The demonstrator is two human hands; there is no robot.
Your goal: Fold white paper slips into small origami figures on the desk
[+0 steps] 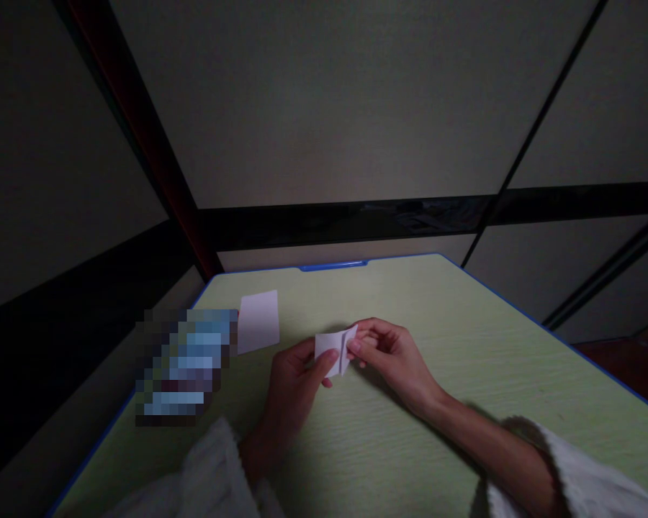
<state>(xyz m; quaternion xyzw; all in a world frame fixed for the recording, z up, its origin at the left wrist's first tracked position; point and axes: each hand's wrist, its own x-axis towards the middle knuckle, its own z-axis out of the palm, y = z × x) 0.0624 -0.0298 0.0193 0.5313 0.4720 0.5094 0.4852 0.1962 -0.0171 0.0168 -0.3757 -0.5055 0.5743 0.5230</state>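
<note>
Between my two hands, above the middle of the table, is a small folded piece of white paper (328, 347) with an upright crease near its right side. My left hand (298, 378) pinches its left part, thumb on the front face and fingers behind. With thumb and fingertips, my right hand (383, 347) grips the right-hand flap, which stands out at an angle. Parts of the fingers behind the paper are hidden. A flat white sheet of paper (258, 322) lies on the table beyond my left hand.
The light green table (410, 446) has a blue edge and a blue handle (333, 266) on its far side. A pixelated, blurred-out object (189, 367) lies at the left edge. Pale panels with dark strips (345, 223) stand behind the table.
</note>
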